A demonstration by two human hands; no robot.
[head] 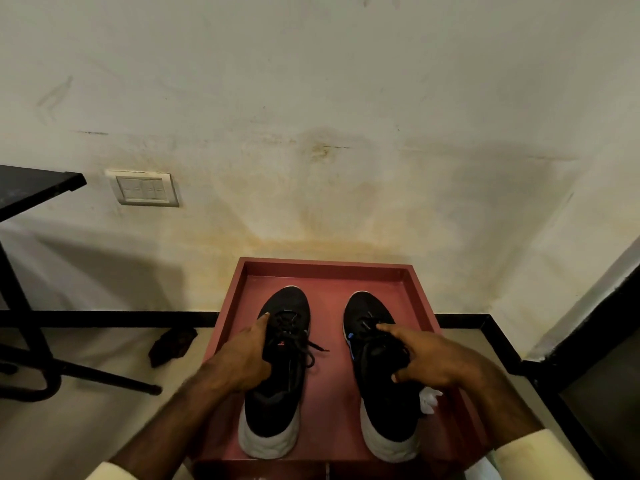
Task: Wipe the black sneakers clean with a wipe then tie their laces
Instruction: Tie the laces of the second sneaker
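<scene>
Where the stained cream wall [311, 116] meets the floor [86, 427], a red tray [327, 268] with a raised rim sits hard against it. The pair of black sneakers stands inside, toes to the wall and white heels toward the person. The left sneaker [287, 303] and the right sneaker [367, 306] stand side by side and apart, with a strip of bare red between them.

The left hand [246, 355] grips the left sneaker from its outer side near the collar, forefinger stretched forward along the upper. That shoe's laces [304, 344] lie loose, one end trailing onto the tray. The right hand [429, 362] holds the right sneaker over the tongue, forefinger straight along the lacing, thumb and remaining fingers curled round the shoe. A crumpled white wipe [429, 400] lies on the tray just beside the right sneaker's outer side, partly under that wrist.

A black skirting band [104, 318] runs along the foot of the wall. Off to the left stands a black table [34, 188], its legs and foot bar spread across the floor, with a white switch plate [145, 190] low on the wall beside it. A dark crumpled scrap [171, 344] lies on the floor between the table's legs and the tray's left edge. To the right a dark frame [588, 341] closes in near the tray's corner, while bare floor lies to the tray's left.
</scene>
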